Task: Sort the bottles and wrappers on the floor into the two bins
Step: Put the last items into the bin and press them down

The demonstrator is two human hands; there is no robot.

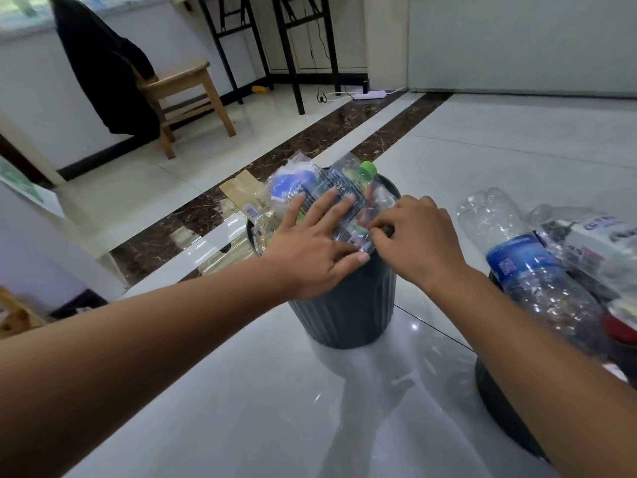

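Packing step: left hand (312,236) flat, splayed on wrappers (331,198) heaped over grey bin (348,305), right hand (413,236) pinching clear film; next, press down.

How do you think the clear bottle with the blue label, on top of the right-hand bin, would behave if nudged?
The clear bottle with the blue label looks empty, so probably light. It lies tilted over the right-hand bin rim, so it may well roll or slide off. Its thin, crinkled walls would likely flex rather than break.
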